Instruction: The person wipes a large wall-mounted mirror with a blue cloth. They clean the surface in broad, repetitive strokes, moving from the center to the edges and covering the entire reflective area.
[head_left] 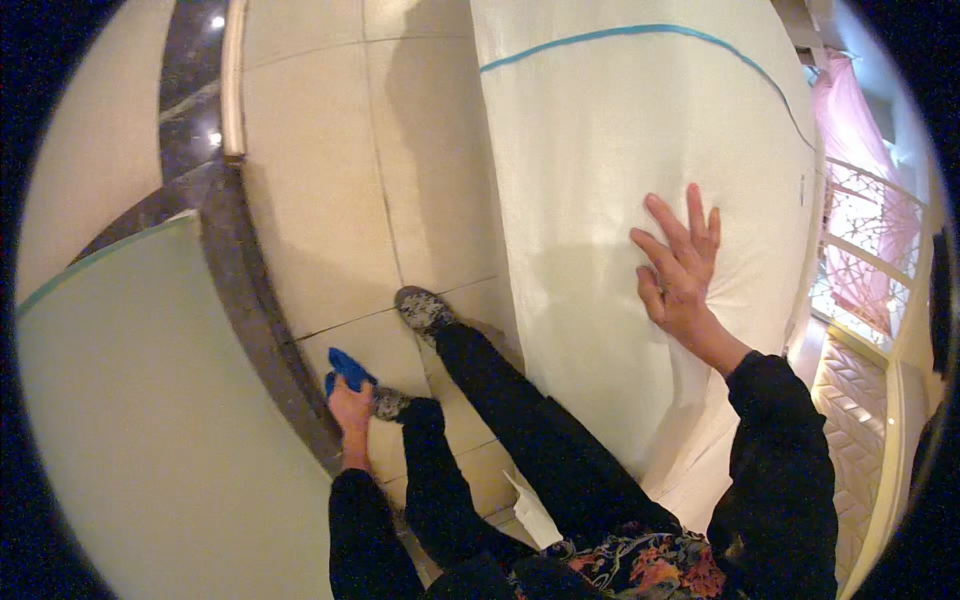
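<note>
My left hand (350,405) hangs low at the left, its fingers closed round a bunched blue cloth (349,367). Over on the right, my right hand (682,275) is open with its fingers spread. It rests on a broad surface covered by a white sheet (590,150), where small creases show around the palm. A teal stripe (650,28) runs across the sheet's far part.
Between my feet and the sheet lies beige tiled floor (310,220). Dark stone edging (258,300) borders a pale green surface (150,430) at left. Something white and thin (535,512) shows beside my leg. A pink curtain (858,130) and lattice railing (870,215) stand far right.
</note>
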Tool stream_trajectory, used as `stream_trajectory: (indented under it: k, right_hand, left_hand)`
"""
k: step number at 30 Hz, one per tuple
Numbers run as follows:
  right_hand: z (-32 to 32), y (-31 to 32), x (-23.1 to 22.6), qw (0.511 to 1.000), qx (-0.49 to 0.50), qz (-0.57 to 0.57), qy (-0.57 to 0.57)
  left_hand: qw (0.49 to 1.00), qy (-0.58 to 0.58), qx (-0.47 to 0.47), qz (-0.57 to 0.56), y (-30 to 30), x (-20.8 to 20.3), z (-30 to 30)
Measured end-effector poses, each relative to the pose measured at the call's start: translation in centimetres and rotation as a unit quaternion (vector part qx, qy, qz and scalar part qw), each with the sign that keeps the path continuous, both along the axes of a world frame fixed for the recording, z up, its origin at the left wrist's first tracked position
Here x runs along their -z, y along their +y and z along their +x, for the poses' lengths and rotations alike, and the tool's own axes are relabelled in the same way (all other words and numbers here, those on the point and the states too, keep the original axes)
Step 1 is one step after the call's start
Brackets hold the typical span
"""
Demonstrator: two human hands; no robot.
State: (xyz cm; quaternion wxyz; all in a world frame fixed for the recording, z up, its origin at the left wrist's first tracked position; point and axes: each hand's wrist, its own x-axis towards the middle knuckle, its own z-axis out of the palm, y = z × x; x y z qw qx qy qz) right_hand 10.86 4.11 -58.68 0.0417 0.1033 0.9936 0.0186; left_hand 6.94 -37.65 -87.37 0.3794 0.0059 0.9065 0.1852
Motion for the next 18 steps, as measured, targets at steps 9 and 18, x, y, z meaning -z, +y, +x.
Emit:
stream_trajectory:
  k: [9,18]
  right_hand:
    - [-0.7,-0.5,-0.6,1.0,-0.007,0.001,0.001]
    - [-3.8,-19.8,-9.7,0.549,0.088,-0.828,-0.076]
  left_hand:
    - [0.785,-0.295,-0.407,0.363,7.0,-28.3,-2.8]
    - [0.904,0.193,0.112,0.364,9.5,-46.5,-6.3]
